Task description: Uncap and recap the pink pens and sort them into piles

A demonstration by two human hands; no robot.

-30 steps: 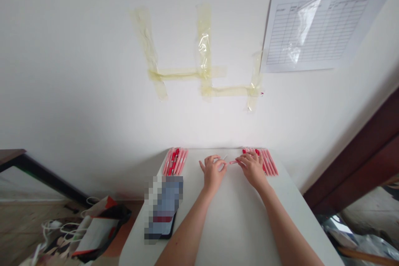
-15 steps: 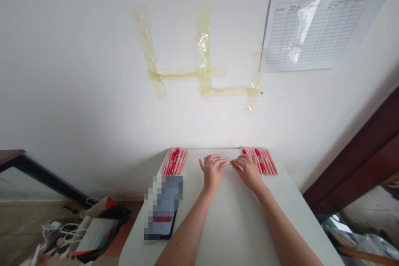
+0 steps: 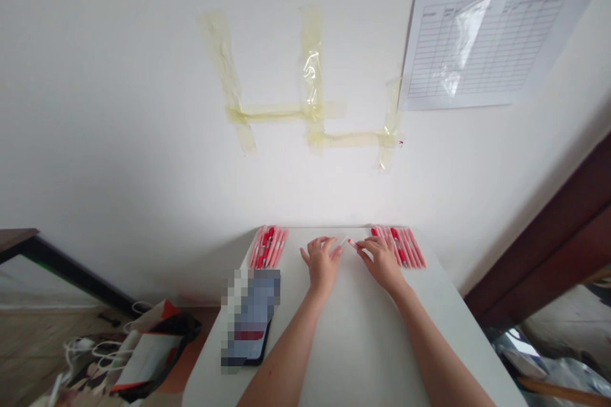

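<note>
My right hand (image 3: 382,262) pinches a small red-and-white piece (image 3: 352,243) between thumb and fingertips; its exact kind is too small to tell. To its left is my left hand (image 3: 323,266), fingers apart, seemingly holding nothing. Just beyond the left fingertips a thin whitish stick (image 3: 344,241) appears to lie on the white table (image 3: 363,343). Beside and partly behind the right hand is a row of pink and red pens (image 3: 411,248). Another row of similar pens (image 3: 269,248) lies at the table's far left corner.
A phone (image 3: 252,321), blurred out, rests along the table's left edge. The table's far edge meets a white wall (image 3: 143,108) with yellowed tape and a taped printed sheet (image 3: 482,44). On the floor at left are a bag (image 3: 153,356) and white cables (image 3: 105,353).
My hands have come apart: the left has drawn slightly left, away from the small piece. That piece stays in my right hand, its red end now visible. The pen rows have not moved.
</note>
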